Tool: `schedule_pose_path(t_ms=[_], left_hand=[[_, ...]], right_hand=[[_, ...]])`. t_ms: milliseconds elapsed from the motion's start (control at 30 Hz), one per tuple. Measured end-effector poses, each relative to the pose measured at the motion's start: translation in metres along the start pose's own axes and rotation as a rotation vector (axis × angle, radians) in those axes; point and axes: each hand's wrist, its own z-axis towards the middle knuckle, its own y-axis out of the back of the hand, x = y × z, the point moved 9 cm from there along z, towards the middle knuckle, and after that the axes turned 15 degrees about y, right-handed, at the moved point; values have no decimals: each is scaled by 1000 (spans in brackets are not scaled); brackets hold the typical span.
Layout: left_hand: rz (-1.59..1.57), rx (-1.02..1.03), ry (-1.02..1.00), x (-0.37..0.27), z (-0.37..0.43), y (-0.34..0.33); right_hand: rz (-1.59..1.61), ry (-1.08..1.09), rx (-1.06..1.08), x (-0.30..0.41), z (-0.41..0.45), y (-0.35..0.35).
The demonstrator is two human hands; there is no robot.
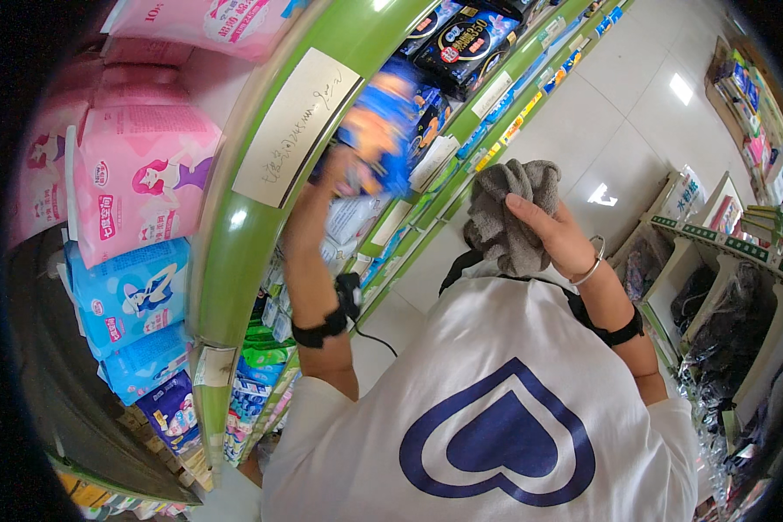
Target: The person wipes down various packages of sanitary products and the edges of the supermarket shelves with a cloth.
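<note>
Crumpled grey-brown cloth [506,215] is bunched in my right hand [538,228], its thumb pressed on the front, in front of my chest. My left hand [342,169] reaches in over a lower shelf behind the green shelf edge [254,215]. It grips a blue and orange soft package [382,121], blurred by motion. Beyond it on the same shelf are black packs of sanitary pads [466,49] and another blue and orange pack [429,121]. White packs [352,218] lie on the near side of my left hand.
Pink pad packs [147,176] and blue pad packs [134,293] stand on the upper shelf at left. A handwritten paper label [297,127] sits on its edge. Tiled floor [600,124] runs between shelves. Another shelf unit [724,245] with bagged goods stands at right.
</note>
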Motion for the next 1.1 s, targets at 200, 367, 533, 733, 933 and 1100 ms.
schedule_pose_path(t_ms=[200,367,533,733,933,1100], left_hand=[[603,-293,-312,35,81,31],[725,-235,-297,11,87,-34],[756,-233,-383,1,77,-49],[757,-28,-366,25,87,-50],[656,-108,-394,31,91,-48],[454,24,-385,34,86,-60]], right_hand=[[-22,-95,-27,-9,-2,10],[-4,-46,-90,-13,-1,31],[30,-32,-139,-12,1,35],[75,-40,-120,-11,2,32],[97,-29,-140,-11,4,35],[106,-84,-186,-18,0,42]])
